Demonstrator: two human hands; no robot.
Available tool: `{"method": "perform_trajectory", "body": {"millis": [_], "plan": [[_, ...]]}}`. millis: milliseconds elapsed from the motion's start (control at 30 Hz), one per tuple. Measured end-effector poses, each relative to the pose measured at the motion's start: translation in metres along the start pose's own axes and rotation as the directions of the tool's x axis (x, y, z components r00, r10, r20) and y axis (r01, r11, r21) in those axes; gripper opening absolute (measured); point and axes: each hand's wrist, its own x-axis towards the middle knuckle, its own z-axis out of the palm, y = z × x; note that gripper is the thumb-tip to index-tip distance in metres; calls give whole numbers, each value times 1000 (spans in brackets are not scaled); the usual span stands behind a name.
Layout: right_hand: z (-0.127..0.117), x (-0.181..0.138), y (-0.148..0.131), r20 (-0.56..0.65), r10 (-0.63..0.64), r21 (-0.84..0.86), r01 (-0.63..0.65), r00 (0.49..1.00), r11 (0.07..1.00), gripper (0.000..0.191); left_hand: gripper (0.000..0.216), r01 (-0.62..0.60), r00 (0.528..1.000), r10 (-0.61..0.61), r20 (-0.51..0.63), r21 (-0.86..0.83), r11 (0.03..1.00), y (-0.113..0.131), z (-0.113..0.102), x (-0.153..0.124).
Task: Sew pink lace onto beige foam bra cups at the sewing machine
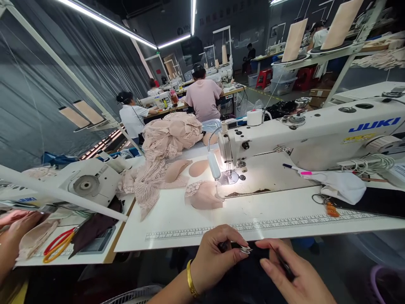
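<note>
My left hand (218, 253), with a gold bracelet at the wrist, pinches a small silver metal bobbin case (246, 250) between thumb and forefinger. It is below the front edge of the white table. Just to its right is my right hand (289, 270), its fingers curled and its thumb and forefinger slightly apart. A thin dark thing shows among these fingers, too small to name. Beyond my hands stands a white sewing machine (291, 139) with its lamp lit. A beige lace bra cup (204, 195) lies in front of its needle area.
Beige lace fabric (171, 135) is heaped left of the machine. A printed ruler (190, 232) runs along the table edge. Keys (331, 207) and a white cloth (348, 185) lie at right. A co-worker's hands (19, 232) are at far left, near orange-and-red-handled scissors (60, 247).
</note>
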Motion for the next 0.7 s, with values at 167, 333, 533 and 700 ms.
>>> {"method": "perform_trajectory", "body": {"millis": [167, 333, 533, 700], "plan": [[25, 17, -18, 92, 48, 169, -63, 995, 984, 35, 8, -193, 979, 202, -30, 194, 962, -1, -8, -7], [32, 19, -16, 55, 49, 166, -58, 997, 984, 36, 8, -241, 965, 260, -38, 264, 934, -9, -13, -9], [46, 18, -15, -106, 56, 180, -36, 993, 983, 31, 11, -122, 991, 127, -49, 95, 988, -12, -13, -8], [37, 20, -2, -212, 83, 150, -52, 974, 987, 30, 17, -38, 998, 35, -58, -64, 997, -13, -18, -9]]}}
